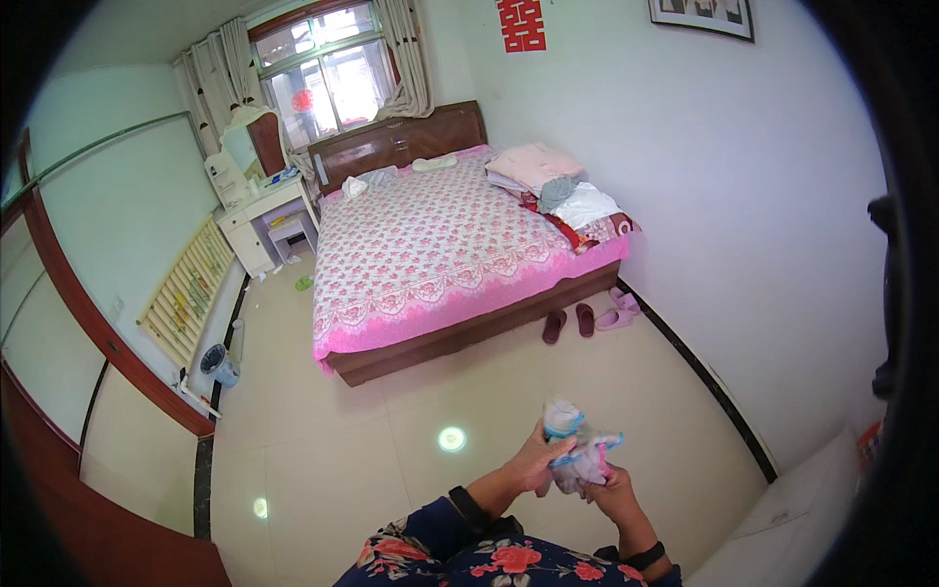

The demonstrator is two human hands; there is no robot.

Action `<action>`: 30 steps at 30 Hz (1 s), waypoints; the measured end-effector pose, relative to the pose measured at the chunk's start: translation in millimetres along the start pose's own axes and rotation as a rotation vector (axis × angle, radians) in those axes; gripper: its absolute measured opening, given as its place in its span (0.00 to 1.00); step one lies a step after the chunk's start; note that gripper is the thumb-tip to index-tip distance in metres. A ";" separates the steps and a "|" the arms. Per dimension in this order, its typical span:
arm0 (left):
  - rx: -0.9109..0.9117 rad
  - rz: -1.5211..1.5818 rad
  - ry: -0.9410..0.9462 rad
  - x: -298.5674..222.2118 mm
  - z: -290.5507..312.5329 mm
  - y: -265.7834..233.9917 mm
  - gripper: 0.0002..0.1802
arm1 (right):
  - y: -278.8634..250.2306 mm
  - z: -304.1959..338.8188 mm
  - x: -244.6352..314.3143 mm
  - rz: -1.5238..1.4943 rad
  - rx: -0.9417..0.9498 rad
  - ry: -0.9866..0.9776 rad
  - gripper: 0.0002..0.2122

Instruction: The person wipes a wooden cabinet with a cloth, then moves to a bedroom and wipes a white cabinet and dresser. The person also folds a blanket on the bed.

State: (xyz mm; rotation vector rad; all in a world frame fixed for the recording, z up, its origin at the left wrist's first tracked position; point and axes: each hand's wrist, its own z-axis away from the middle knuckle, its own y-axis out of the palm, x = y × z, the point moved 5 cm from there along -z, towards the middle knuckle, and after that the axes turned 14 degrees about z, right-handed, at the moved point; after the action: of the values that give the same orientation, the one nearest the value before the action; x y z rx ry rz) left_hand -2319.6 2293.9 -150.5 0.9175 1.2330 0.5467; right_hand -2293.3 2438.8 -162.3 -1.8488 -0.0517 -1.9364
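Note:
Both hands hold a small bundle of soft white cloth (581,460) with bright blue and pink edging, in front of my body at the lower middle. It looks like socks, but the folds hide the exact shape. My left hand (529,460) is closed around its left side, thumb lying across the front. Lower down on the right, my right hand (617,495) pinches the bottom edge by the pink trim. A rolled part of the bundle sticks up above my left thumb. Dark bands circle both wrists.
Ahead stands a bed (421,264) with a pink floral cover. Folded bedding and clothes (548,186) are piled on its right side. Dark slippers (555,326) and pink slippers (616,315) lie by its foot. A bin (221,364) stands left; a white cabinet (797,519) is near right.

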 end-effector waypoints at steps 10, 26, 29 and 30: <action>-0.167 -0.051 0.049 -54.1 -25.3 -94.4 0.21 | 27.4 -65.0 15.8 0.080 -0.016 -0.052 0.07; 0.187 0.053 -0.426 -38.0 -118.1 -64.3 0.36 | -36.0 -170.8 14.1 -0.108 0.097 -0.140 0.07; 0.114 0.106 -0.460 -29.5 -150.7 -50.0 0.38 | -68.9 -190.5 7.7 0.033 0.144 -0.049 0.10; 0.142 0.116 -0.472 -25.1 -160.5 -43.2 0.38 | -77.8 -195.6 12.4 -0.043 0.153 -0.139 0.13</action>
State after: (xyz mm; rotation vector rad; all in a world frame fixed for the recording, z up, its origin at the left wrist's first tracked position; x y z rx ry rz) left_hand -2484.7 2297.7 -181.9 1.1660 0.8009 0.3086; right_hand -2503.5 2439.0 -147.3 -1.8896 -0.2778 -1.7761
